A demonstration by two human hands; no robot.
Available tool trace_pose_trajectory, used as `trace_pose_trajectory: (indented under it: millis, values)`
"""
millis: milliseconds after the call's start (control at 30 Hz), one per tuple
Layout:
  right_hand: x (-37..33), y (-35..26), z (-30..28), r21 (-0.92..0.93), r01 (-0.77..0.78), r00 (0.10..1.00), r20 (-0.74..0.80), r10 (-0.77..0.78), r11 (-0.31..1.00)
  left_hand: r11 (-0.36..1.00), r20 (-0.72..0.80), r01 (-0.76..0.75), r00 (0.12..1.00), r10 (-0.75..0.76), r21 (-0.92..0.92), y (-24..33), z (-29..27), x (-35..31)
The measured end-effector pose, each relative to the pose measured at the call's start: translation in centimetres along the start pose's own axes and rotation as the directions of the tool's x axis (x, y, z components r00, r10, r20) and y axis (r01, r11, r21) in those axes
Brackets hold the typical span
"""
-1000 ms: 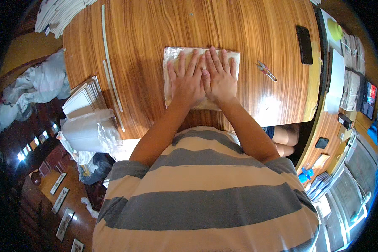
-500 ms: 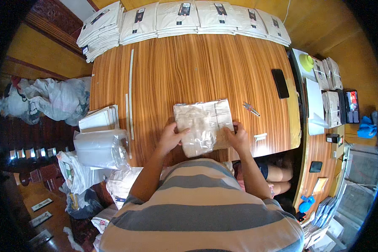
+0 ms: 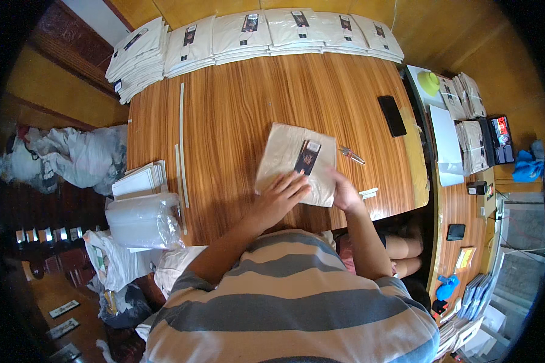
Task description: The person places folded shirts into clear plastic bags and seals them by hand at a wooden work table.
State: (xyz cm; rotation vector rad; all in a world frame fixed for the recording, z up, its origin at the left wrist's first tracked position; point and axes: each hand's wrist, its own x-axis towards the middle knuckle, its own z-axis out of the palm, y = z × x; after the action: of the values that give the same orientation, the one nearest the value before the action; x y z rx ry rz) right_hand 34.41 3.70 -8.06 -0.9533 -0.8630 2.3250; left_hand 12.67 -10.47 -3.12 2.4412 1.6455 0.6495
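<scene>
A flat, folded cream cloth piece in a clear plastic bag [image 3: 284, 151] lies tilted on the wooden table, with a black tag [image 3: 307, 157] on its upper face. Over its lower part rests my left hand [image 3: 281, 192], fingers stretched flat and partly across the tag's lower end. My right hand [image 3: 345, 189] is at the package's right edge, fingers apart and slightly blurred; I cannot tell whether it touches the bag. Small thread snips [image 3: 352, 155] lie just right of the package, and a short white strip [image 3: 368, 193] is beside my right hand.
Stacks of similar cream packages [image 3: 242, 36] line the table's far edge. A black phone [image 3: 392, 116] lies at the right. Clear plastic bags [image 3: 142, 221] and white sheets [image 3: 140, 181] sit at the left edge. Long pale strips [image 3: 182, 145] run along the left side. A person's legs [image 3: 406, 247] show below right.
The package has been turned over, so the black tag now shows, and it sits at a tilt. My left hand moved from its left edge onto its face; my right hand loosened from the right edge.
</scene>
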Motion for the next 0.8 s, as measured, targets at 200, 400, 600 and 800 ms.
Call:
trace_pose_trajectory:
  millis: [200,400,600,800]
  values:
    - [2.3,-5.6,1.9,-0.722,0.118,0.940,-0.139,-0.310,0.681,0.951,-0.025,0.273,0.960,-0.280,-0.146,-3.4,4.7,-3.7]
    - [8.0,-27.5,1.4,-0.889,0.198,0.865,-0.040,-0.500,0.412,0.728,0.125,0.662,0.719,-0.684,0.177,-7.5,3.0,-2.8]
    - [25.8,-43.4,-7.7,-0.723,0.344,0.858,-0.018,-0.514,0.600,0.649,0.340,0.729,0.567,-0.750,0.216,-6.8,0.9,-0.5]
    - [41.4,-45.3,-15.3,-0.994,-0.037,0.786,0.032,-0.618,-0.099,0.665,0.335,0.712,0.585,-0.739,0.224,-7.7,2.4,-2.1]
